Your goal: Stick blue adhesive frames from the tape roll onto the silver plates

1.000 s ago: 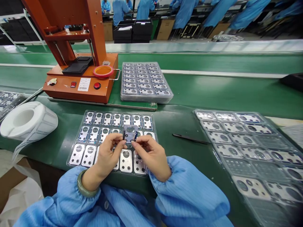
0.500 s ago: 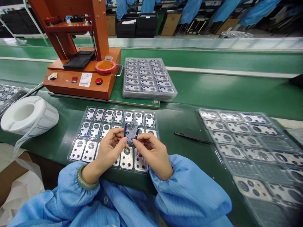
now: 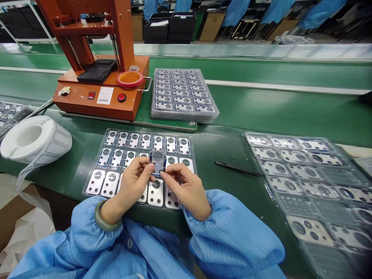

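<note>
Between my two hands is a small metal plate (image 3: pixel 158 162) with a dark blue edge and round holes. My left hand (image 3: pixel 136 179) pinches its left side with thumb and fingers. From the right, my right hand (image 3: pixel 186 186) grips the lower right edge in the same way. Both hands are above a clear tray (image 3: pixel 87 190) that carries rows of similar silver plates, some with blue edging. The hands and the held plate hide part of its middle rows. Black tweezers (image 3: pixel 236 168) lie on the green table to the right.
An orange press (image 3: pixel 95 93) with a red tape ring (image 3: pixel 130 79) stands at the back left. Beside it is a stack of filled trays (image 3: pixel 183 113). A white label roll (image 3: pixel 35 139) lies at left. On the right, another tray (image 3: pixel 299 205) has plates and several bare pockets.
The held plate has shifted slightly left and its face has turned a little. Both hands keep hold of it; the whole view has moved slightly.
</note>
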`<state>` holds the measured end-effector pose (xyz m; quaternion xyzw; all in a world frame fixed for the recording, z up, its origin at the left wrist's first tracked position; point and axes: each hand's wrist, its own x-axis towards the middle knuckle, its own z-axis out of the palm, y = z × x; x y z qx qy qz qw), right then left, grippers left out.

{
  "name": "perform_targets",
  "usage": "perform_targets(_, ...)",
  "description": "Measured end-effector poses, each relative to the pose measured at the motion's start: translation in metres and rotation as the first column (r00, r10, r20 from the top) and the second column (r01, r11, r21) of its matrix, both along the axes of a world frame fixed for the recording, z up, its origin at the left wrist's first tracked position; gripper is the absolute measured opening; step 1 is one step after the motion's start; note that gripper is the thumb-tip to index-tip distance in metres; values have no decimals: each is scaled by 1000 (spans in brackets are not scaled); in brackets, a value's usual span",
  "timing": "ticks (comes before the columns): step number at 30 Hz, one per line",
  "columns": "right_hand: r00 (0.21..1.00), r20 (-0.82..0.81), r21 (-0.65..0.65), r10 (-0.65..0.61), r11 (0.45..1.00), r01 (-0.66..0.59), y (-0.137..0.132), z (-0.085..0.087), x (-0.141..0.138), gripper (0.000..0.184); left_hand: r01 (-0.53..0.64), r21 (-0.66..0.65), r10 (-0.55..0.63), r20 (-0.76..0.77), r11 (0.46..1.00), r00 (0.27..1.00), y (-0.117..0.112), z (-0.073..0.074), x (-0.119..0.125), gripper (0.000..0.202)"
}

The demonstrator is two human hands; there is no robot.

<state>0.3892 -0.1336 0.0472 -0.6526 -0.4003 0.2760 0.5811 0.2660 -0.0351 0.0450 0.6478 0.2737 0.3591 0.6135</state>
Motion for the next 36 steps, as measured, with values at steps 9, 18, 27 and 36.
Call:
perform_targets(9, 997, 76, -2, 14, 1000, -14, -1, 2, 0, 10, 5, -38, -5, -9, 999, 1000, -2, -1, -3, 22)
perform_targets(18, 994, 49, -29, 94, 995, -93, -1, 5, -3, 9, -98, 164, 108, -51, 982, 993, 2, 1, -5, 19)
perform_targets(27, 992, 22, -61, 128, 990, -126, -2, 1, -1, 13, -111, 180, 126, -74, 977, 989, 2, 2, -6, 24)
perform_targets(36, 985, 17, -63, 172, 983, -170, -2, 2, -2, 11, -125, 255, 166, -143, 959, 976, 3, -1, -8, 25)
